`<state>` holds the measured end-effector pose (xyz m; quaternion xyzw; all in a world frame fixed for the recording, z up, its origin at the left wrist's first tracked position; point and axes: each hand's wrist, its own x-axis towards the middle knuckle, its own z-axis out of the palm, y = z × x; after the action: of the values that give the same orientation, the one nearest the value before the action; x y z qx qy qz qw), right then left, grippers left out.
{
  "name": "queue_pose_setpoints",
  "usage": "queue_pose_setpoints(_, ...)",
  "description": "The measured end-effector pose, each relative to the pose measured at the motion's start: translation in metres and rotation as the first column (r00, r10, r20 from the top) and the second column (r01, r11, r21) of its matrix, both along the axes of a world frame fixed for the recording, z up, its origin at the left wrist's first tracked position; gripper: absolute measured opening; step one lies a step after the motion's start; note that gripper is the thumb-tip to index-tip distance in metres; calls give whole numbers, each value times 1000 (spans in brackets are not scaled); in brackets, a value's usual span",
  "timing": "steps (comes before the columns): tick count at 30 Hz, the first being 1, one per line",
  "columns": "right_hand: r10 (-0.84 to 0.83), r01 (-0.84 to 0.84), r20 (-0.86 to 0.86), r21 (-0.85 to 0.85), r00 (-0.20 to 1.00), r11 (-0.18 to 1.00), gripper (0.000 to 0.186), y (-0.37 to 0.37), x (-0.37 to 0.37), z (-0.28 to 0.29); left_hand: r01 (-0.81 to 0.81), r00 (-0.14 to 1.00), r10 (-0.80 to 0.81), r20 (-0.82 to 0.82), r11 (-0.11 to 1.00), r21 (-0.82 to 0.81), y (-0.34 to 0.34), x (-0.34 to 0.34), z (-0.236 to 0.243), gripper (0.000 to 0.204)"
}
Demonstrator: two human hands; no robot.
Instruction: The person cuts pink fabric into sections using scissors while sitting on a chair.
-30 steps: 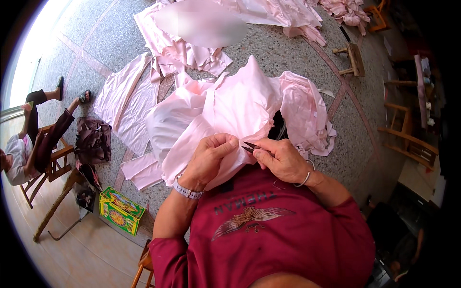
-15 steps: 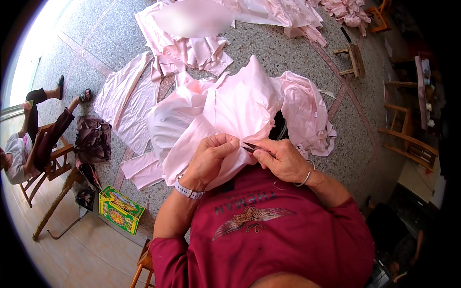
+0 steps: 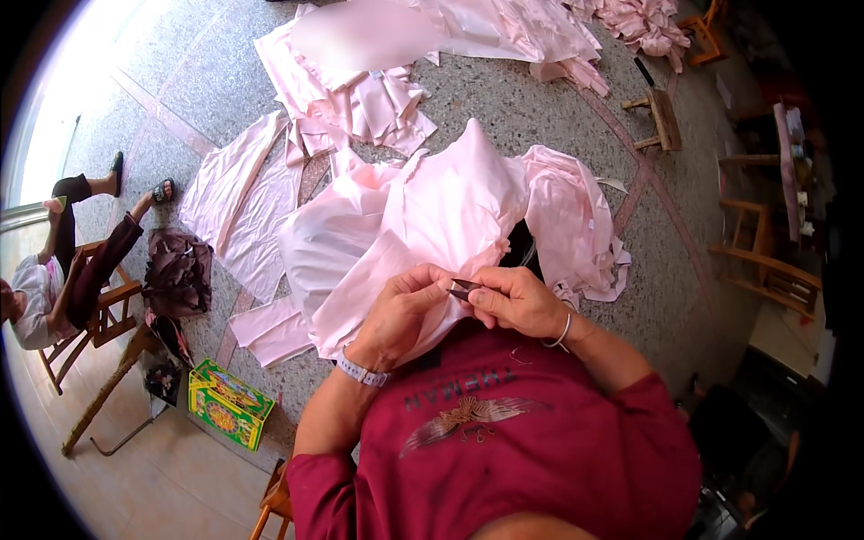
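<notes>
A pale pink garment (image 3: 423, 216) lies bunched over my lap and spills forward toward the floor. My left hand (image 3: 405, 310) pinches a fold of its cloth near my chest. My right hand (image 3: 517, 301) is closed around a small dark thread snipper (image 3: 463, 288), whose tip touches the cloth right beside my left fingertips. I wear a dark red shirt, a watch on the left wrist and a bangle on the right.
More pink fabric pieces (image 3: 360, 99) lie on the speckled floor ahead and to the left. A small wooden stool (image 3: 661, 117) stands at upper right. A person (image 3: 63, 279) sits on a wooden chair at left, near a dark cloth heap (image 3: 178, 274) and a green-yellow box (image 3: 227, 403).
Both hands stay together at the same spot on the pink garment; only slight finger movement shows.
</notes>
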<state>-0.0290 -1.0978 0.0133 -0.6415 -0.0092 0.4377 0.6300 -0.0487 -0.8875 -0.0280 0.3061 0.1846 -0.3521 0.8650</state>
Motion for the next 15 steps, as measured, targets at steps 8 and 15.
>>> queue_pose_setpoints(8,45,28,-284,248,958,968,21,-5,-2,-20,-39,996,29,79,991,129,-6,-8,-5,9)
queue_pose_setpoints(15,70,-77,37,229,997,970,20,-2,-6,-11,4,993,-27,113,980,199,-6,-8,8,8)
